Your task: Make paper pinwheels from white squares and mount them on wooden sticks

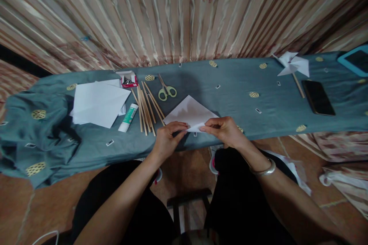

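Note:
A white sheet of paper (189, 109) lies at the front edge of the table, one corner pointing away from me. Its near part is folded up. My left hand (169, 136) pinches the folded edge on the left, thumb against fingers. On the right, my right hand (224, 129) grips the same edge between thumb and fingers. Just left of the paper is a bunch of thin wooden sticks (146, 109). Scissors with green handles (166, 91) rest behind them, and a glue stick (128, 117) lies to their left.
A stack of white paper (99, 101) sits at the left, beside a small open red box (129, 79) of dark bits. Toward the right are a paper pinwheel (293, 64) on a stick, a black phone (318, 97) and a blue-framed device (356, 60). A pleated curtain (184, 15) hangs behind the table.

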`<state>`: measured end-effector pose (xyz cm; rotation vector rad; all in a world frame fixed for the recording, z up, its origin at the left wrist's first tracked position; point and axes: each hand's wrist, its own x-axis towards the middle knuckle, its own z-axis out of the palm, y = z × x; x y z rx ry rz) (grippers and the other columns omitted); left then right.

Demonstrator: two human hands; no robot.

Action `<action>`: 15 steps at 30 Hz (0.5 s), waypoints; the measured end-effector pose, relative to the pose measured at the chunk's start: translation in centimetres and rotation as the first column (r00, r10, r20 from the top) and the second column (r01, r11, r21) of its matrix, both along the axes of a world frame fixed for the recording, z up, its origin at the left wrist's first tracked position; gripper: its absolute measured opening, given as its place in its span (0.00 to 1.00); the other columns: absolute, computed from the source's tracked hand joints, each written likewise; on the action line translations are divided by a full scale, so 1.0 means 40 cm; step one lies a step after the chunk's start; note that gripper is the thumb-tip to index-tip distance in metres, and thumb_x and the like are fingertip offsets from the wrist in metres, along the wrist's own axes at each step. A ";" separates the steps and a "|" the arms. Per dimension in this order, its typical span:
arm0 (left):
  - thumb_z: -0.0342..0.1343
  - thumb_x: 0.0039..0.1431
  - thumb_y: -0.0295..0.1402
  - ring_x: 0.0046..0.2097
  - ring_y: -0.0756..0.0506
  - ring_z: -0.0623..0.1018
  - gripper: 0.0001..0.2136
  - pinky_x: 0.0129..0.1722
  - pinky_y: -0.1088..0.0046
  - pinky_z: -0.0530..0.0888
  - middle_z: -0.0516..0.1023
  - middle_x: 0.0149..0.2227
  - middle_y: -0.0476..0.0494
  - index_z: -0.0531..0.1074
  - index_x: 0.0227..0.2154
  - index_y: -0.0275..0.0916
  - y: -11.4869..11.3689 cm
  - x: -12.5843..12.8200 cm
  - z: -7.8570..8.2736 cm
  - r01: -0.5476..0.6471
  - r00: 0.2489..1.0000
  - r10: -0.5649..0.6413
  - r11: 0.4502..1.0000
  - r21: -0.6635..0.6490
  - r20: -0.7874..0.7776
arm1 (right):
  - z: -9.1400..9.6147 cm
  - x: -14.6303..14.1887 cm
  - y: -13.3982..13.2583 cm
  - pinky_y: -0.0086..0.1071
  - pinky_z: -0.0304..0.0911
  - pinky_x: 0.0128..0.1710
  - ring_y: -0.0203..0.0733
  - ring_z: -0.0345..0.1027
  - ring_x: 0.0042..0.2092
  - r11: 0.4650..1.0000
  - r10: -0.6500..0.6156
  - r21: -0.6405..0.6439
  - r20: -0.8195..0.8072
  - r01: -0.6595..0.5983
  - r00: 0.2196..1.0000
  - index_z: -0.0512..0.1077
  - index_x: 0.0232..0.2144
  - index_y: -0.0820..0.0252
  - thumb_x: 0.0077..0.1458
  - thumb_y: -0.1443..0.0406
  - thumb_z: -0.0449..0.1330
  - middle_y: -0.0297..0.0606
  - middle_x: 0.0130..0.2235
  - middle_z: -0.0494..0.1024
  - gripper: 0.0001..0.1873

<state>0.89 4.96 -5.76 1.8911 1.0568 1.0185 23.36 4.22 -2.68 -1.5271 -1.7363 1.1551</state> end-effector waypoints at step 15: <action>0.56 0.59 0.24 0.56 0.37 0.71 0.11 0.51 0.51 0.73 0.72 0.56 0.35 0.77 0.42 0.41 -0.016 0.006 0.036 0.116 0.928 0.083 0.863 0.492 -0.363 | -0.014 0.014 0.014 0.27 0.52 0.18 0.31 0.56 0.17 0.969 -0.236 -0.109 -0.153 0.221 0.960 0.74 0.24 0.60 0.47 0.44 0.62 0.28 0.14 0.67 0.24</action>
